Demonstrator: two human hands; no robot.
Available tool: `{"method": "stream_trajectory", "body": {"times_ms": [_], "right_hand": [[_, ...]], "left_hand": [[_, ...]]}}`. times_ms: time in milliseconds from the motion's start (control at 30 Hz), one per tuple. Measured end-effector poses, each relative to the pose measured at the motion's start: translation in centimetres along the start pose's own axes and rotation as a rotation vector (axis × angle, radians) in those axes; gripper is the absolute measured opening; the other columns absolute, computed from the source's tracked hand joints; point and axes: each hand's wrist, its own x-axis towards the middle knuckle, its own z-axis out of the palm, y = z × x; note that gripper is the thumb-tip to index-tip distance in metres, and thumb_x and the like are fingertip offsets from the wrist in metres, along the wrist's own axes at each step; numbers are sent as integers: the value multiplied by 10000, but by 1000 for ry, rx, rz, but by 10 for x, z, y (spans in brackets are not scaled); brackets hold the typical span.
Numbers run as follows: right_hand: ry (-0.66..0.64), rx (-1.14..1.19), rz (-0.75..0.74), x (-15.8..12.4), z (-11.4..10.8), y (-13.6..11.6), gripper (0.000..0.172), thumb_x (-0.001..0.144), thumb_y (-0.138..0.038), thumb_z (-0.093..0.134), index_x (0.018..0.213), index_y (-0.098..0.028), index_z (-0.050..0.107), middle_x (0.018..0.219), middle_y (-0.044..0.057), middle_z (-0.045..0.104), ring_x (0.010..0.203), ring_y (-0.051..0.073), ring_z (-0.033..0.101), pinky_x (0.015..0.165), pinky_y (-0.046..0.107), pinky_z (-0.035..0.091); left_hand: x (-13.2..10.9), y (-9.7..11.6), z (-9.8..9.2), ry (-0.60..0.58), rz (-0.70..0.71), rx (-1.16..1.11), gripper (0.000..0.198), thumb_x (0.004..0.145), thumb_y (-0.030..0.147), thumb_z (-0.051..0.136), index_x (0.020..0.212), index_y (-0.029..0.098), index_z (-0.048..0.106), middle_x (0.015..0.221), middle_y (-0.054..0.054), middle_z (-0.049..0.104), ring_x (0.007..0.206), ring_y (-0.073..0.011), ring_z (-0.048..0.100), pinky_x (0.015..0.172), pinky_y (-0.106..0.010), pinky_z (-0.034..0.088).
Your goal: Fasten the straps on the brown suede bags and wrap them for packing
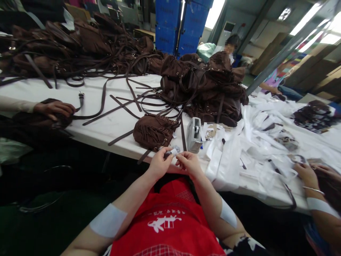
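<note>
Nearest to us, over a red apron (pixel 170 217), our left hand (pixel 159 164) and our right hand (pixel 189 164) meet at the near edge of the white worktop (pixel 106 128). Both grips are narrow, fingertips pinched on a small whitish piece (pixel 174 150). It is too small for us to tell tape from paper, and something dark shows at its left end. The piece lies between the two hands with its long axis running left to right. Each hand takes one end, and neither is clearly nearer.

Just beyond the fingertips, slightly left, lies a brown fringed suede bag (pixel 154 131), with one thin strap trailing off the worktop edge beside our left hand. Just right of the bag stands a grey tape dispenser (pixel 194 135), closer to our right hand. Right of that spreads a heap of white paper and plastic wrappers (pixel 239 156).

At the near right, a co-worker's hand with a bracelet (pixel 306 175) rests on the wrappers. At the left, another person's hand (pixel 54 108) lies on dark material by loose brown straps (pixel 117 103).

Farther off sit a pile of brown bags (pixel 207 85), then stacked blue crates (pixel 183 25).
</note>
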Motion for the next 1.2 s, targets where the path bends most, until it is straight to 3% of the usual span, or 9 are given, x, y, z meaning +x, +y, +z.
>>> {"method": "stream_trajectory", "body": {"times_ms": [167,400,667,900,1067,1200], "right_hand": [[-15,2,64,2,1,0,426,627,-553,773,671,-154,631,567,38,694,346,71,484,347,182,297],[-156,141,129,-3,1,0,438,565,-494,832,770,-150,654,719,46,742,516,92,621,500,186,465],[-27,33,52,3,8,10,326,613,-451,751,727,-161,655,679,51,740,454,114,611,440,198,432],[10,-24,26,5,13,15,246,620,-413,688,661,-171,672,488,5,644,417,140,595,423,215,425],[46,-106,-46,8,13,22,192,666,-359,617,634,-182,683,525,27,668,454,170,623,435,238,442],[80,-200,-72,16,10,31,128,665,-265,584,624,-193,681,572,42,702,489,192,645,449,250,456]], "left_hand": [[-1,0,1,15,6,4,232,808,300,605,992,166,651,910,-53,711,848,-199,664,779,-308,516],[-1,-2,4,85,-59,-33,285,840,405,589,981,165,648,885,-47,689,861,-202,652,802,-315,507],[-8,2,2,80,43,67,251,889,364,540,1038,192,645,986,-63,709,929,-215,660,857,-331,506],[-16,-4,6,147,126,148,254,910,347,524,1069,184,634,1082,-116,708,1045,-252,653,947,-394,492],[-21,-6,6,104,124,148,254,911,372,536,1091,228,644,1044,-94,721,1014,-262,674,858,-382,541],[-28,-7,9,44,115,148,279,930,375,507,1139,230,622,1023,-91,722,850,-232,704,760,-351,564]]}}
